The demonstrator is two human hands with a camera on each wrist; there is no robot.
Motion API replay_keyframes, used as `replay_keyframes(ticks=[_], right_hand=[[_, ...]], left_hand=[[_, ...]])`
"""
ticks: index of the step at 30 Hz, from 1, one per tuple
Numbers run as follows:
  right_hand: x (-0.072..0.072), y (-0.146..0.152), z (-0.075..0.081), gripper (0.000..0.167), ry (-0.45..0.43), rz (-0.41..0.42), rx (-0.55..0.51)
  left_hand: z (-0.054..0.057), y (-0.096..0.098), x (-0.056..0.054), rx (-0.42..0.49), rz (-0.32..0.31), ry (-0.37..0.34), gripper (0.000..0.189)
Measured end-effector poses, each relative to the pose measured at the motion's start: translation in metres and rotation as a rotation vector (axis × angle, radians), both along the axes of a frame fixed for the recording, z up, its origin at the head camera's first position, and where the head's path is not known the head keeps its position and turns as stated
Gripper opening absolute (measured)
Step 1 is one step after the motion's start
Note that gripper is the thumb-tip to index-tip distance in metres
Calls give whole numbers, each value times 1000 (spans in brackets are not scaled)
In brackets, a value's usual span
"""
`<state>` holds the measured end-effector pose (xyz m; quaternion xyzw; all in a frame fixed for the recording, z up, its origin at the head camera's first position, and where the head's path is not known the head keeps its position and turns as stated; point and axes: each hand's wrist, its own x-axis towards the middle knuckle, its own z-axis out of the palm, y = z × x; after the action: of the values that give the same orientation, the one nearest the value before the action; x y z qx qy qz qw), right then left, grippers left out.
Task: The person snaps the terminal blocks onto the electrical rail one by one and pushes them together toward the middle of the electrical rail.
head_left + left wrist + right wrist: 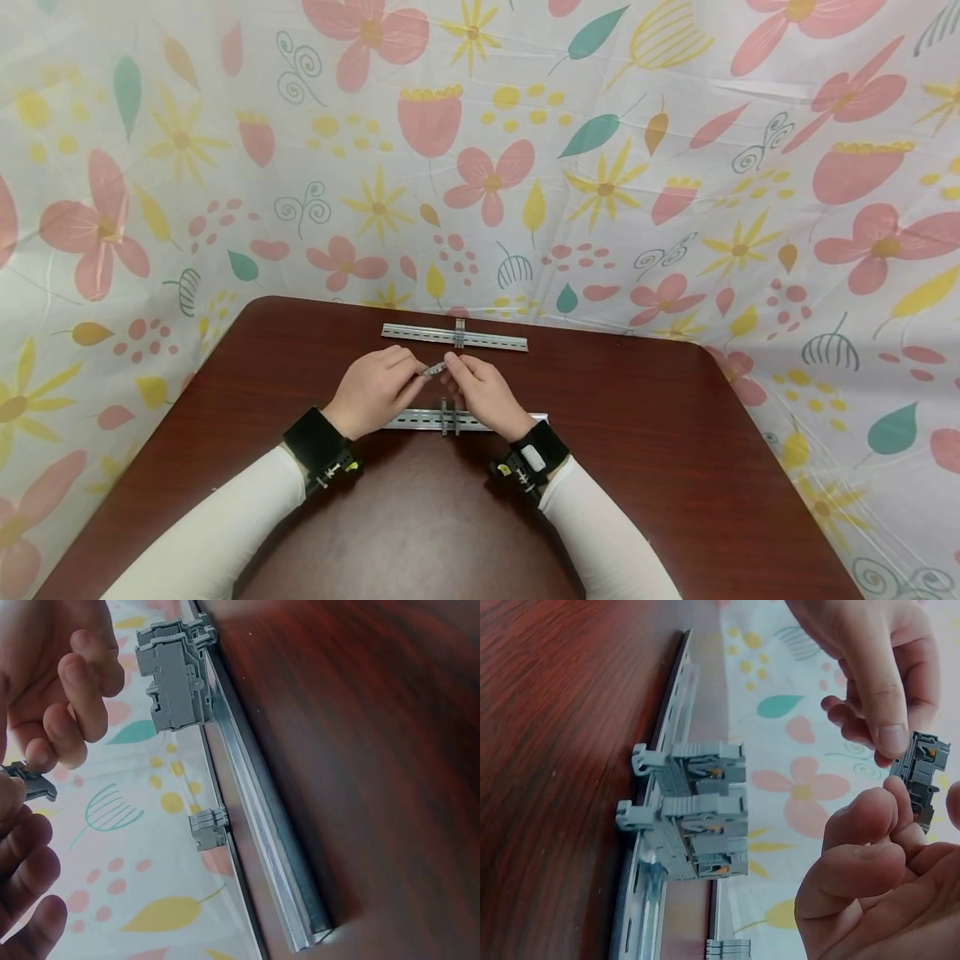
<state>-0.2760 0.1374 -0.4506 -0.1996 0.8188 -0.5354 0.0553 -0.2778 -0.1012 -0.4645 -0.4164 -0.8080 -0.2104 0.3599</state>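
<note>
Above the nearer metal DIN rail (495, 422), both hands meet at a small grey terminal block (434, 368). My left hand (377, 388) pinches one end of it between thumb and fingertips. The right hand (489, 398) holds the other end, its thumb on top. In the right wrist view the terminal block (922, 776) shows orange bits in its side, and fingers cover part of it. Below the hands, two grey terminal blocks (711, 832) stand upright on the nearer rail with a gap between them.
A second DIN rail (412, 334) lies at the back of the dark red-brown table (630, 450), carrying a group of grey terminal blocks (460, 332) near its middle. Behind the table's far edge hangs a flower-patterned curtain (570, 217).
</note>
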Motion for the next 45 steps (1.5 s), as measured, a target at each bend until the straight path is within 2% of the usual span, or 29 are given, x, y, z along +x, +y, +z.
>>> replay_keyframes(ticks=[7,22,31,36,42,45], right_hand=[[-1,0,-2,65,-14,4,-10],[-1,-1,-4,51,-22,39,-45],[-2,-1,-5,47,28,43,-14],[-2,-1,-4,45,29,7,6],[-1,4,-1,43,13,-32,10],[-2,6,0,42,11,-37,15]], left_hand=[[-1,2,1,-24,5,58,15],[-4,3,1,-28,4,29,15],[-6,3,1,-36,-2,34,17],[-8,3,1,-68,-5,-33,18],[-10,3,2,-154,29,-184,27],[-9,3,5,-204,25,-239,25]])
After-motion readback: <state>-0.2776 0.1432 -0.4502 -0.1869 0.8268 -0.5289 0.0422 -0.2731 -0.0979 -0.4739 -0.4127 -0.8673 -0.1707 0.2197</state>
